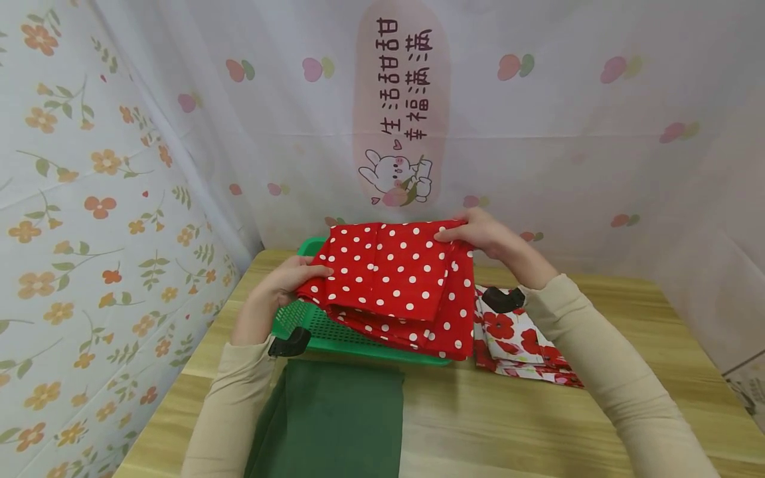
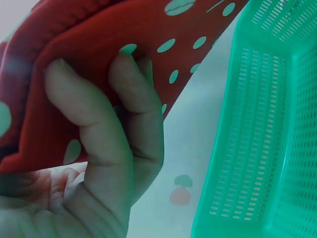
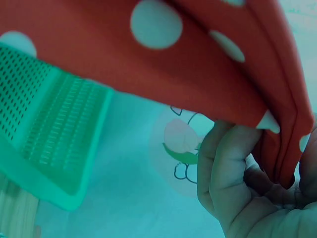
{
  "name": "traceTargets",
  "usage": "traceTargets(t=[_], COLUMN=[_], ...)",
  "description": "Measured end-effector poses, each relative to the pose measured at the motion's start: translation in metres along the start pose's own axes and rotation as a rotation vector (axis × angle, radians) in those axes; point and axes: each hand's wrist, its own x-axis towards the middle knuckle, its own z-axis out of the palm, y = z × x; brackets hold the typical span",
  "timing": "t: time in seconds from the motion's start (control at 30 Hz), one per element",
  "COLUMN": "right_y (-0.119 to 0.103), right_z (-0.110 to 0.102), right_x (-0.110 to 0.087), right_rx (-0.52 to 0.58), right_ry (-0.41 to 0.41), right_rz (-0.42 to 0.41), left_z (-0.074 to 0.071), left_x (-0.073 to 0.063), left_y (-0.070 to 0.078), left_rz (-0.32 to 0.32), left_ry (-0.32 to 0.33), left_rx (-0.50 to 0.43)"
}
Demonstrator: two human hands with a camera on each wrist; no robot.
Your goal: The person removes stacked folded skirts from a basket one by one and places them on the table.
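A folded red cloth with white polka dots (image 1: 388, 269) is held up in the air between both hands, over a green plastic basket (image 1: 358, 342). My left hand (image 1: 291, 277) grips its left edge, thumb on top and fingers curled beneath, as the left wrist view shows. At the upper right corner my right hand (image 1: 481, 234) pinches the folded layers between thumb and fingers. Much of the basket is hidden behind the cloth; the part that shows has a perforated floor with nothing visible on it.
A folded white cloth with red flowers (image 1: 520, 338) lies on the wooden table (image 1: 478, 418), right of the basket. In front of the basket is a dark green cloth (image 1: 343, 418), spread flat. Patterned curtains (image 1: 287, 133) hang behind and at the left.
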Motion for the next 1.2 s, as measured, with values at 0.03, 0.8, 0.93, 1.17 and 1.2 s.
traceTargets(t=[0.03, 0.8, 0.93, 1.17, 1.2], right_y=[0.002, 0.035, 0.045, 0.067, 0.070], right_z=[-0.001, -0.034, -0.040, -0.045, -0.046], right_x=[-0.002, -0.090, -0.104, -0.130, -0.133], right_rx=[0.002, 0.231, 0.232, 0.250, 0.255], right_ry=[-0.003, -0.041, -0.035, -0.037, -0.041], right_rz=[-0.004, 0.023, 0.037, 0.034, 0.033], left_z=[0.002, 0.067, 0.081, 0.101, 0.104], left_x=[-0.001, -0.028, -0.026, -0.022, -0.022], left_y=[0.000, 0.000, -0.002, -0.010, -0.012], left_rz=[0.003, 0.128, 0.138, 0.125, 0.120], left_ry=[-0.007, -0.189, -0.226, -0.282, -0.290], left_rx=[-0.010, -0.154, -0.166, -0.165, -0.164])
